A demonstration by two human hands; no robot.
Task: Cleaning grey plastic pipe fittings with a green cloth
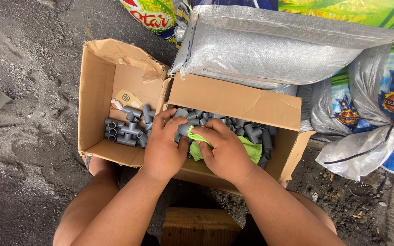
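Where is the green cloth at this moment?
The green cloth is in the right cardboard box, lying on the grey pipe fittings, gripped by the right hand, close beside the left hand.

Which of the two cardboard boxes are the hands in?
The right box, the one with the green cloth. Left hand and right hand hold a grey fitting there; the left box is untouched.
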